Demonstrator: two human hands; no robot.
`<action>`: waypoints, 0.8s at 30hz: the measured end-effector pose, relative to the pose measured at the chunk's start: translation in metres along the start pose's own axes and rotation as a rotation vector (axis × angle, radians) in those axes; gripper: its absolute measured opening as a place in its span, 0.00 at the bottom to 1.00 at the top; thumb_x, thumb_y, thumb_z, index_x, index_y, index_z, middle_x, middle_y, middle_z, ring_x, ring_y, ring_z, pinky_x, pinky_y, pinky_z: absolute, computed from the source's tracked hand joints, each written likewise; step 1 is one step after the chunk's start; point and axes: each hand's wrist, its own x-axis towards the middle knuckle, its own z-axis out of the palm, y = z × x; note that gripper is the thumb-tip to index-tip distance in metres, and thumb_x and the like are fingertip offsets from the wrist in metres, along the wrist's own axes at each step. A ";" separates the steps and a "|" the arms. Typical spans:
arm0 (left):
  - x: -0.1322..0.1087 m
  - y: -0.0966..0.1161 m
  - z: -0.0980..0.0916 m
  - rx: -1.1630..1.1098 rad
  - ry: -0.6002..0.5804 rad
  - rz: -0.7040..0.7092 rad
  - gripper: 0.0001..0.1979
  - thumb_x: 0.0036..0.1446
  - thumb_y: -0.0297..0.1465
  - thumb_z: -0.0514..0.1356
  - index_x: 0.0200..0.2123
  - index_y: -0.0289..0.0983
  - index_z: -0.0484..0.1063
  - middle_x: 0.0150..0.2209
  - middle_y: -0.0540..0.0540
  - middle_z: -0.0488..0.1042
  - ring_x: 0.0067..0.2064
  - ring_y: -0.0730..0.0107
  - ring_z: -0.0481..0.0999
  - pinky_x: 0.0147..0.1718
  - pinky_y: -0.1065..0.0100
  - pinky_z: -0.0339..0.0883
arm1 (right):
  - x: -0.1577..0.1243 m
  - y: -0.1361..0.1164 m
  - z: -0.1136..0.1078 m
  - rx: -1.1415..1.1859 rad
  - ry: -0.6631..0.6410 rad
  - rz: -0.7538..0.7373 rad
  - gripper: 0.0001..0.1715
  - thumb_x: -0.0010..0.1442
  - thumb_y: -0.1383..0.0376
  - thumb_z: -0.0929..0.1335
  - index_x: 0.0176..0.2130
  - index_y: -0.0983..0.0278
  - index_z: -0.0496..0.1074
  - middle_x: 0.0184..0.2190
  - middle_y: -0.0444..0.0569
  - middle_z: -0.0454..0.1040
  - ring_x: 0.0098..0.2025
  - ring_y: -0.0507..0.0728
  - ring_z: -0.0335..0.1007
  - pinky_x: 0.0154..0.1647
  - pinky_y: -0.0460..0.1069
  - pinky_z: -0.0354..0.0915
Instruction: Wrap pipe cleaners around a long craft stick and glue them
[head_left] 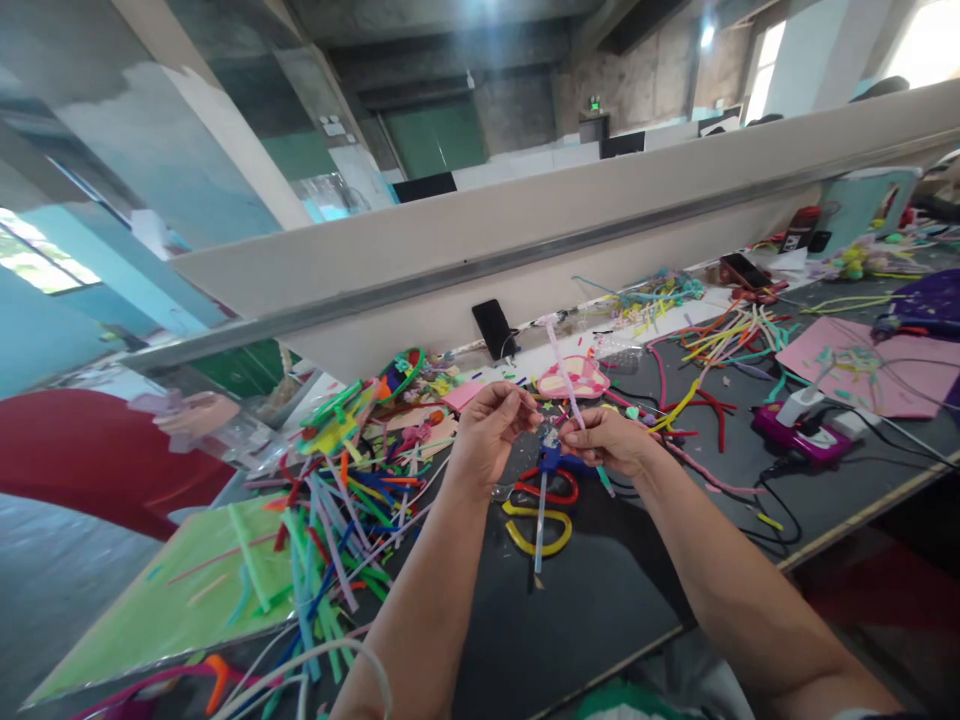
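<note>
Between the finger and thumb of my right hand [604, 437] is a long fuzzy pipe cleaner [564, 368], pale pink and held upright at a tilt. A teal piece [605, 482] shows below that hand. My left hand [496, 425] is pinched close by on the left; what its fingertips hold, if anything, is too small to tell. Under the hands lies a blue glue gun [551, 458] with a translucent glue stick [541, 520] pointing towards me. Scissor-like handles, one red [559, 488] and one yellow [551, 545], lie around the stick on the dark table [585, 620].
Loose coloured pipe cleaners [330, 540] heap up on the left beside a green sheet [217, 580]. A phone [493, 328] leans on the partition [420, 330]. To the right are a purple power strip [799, 437] with cables and a pink sheet [825, 350].
</note>
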 end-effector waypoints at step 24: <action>0.000 0.005 -0.011 0.038 -0.114 -0.095 0.08 0.53 0.33 0.63 0.32 0.36 0.68 0.25 0.51 0.70 0.22 0.76 0.71 0.20 0.74 0.64 | -0.006 -0.006 0.010 -0.050 0.004 0.020 0.13 0.40 0.67 0.76 0.29 0.70 0.76 0.19 0.49 0.76 0.14 0.45 0.59 0.12 0.40 0.50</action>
